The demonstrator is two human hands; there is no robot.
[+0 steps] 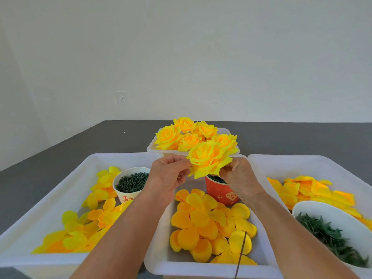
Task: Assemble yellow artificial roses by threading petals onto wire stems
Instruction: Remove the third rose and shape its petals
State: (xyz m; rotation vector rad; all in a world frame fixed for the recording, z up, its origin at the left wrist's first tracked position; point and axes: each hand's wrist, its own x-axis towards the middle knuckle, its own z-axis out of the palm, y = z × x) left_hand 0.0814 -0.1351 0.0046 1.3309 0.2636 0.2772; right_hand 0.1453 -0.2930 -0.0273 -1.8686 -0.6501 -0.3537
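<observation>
A full-blown yellow rose [209,160] is held up between two bare hands above a row of white trays, its bloom facing the camera. The left hand [168,176] pinches the flower's outer petals at its left edge with curled fingertips, while the right hand [239,178] grips it from below and to the right, fingers curled under the bloom. Directly beneath sits the middle tray [161,256], filled with loose round orange-yellow petals [203,226]; a red paper cup [221,193] stands at its far end, dark green pieces showing at its rim, partly hidden by the right hand. A thin dark wire stem [241,252] slants across the tray's near edge. Just beside it, the left tray [50,190] carries a scatter of paler yellow petals [80,232] and a white paper cup [130,184] with red lettering, packed with small dark green pieces. The right tray [302,164] holds a heap of yellow and orange petals [314,193] and, at its near corner, a white bowl [314,208] of green leaf-like pieces [330,238]. Behind the raised flower, a smaller white tray [153,148] bears a cluster of finished roses [187,135]. All the trays rest on a dark grey surface [60,150] before a white wall with a power socket [122,97].
</observation>
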